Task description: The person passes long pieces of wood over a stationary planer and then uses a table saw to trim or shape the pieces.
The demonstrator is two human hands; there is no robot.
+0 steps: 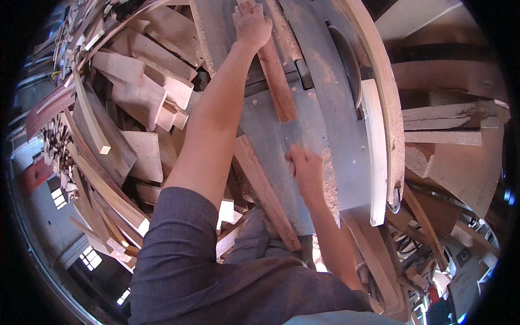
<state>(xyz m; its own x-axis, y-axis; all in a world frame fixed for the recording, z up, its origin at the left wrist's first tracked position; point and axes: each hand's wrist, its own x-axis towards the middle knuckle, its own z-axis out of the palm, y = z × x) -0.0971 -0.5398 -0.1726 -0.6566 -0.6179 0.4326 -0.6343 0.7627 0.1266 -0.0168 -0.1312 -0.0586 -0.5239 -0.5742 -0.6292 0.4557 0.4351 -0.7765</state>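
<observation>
My left hand reaches far forward and is closed over the far part of a reddish-brown wood strip. That strip lies lengthwise on a grey metal machine table, its near end just beyond my right hand. Over the near part of the table, my right hand is curled into a loose fist, apart from the strip, with nothing showing in it. A second wood strip lies slanted along the table's near left side, touched by neither hand.
A dark curved blade-like disc stands at the table's right. Beside it are a pale straight board and a long curved wooden piece. Sawdust lies on the metal. Piled offcuts crowd the left; larger boards lean at right.
</observation>
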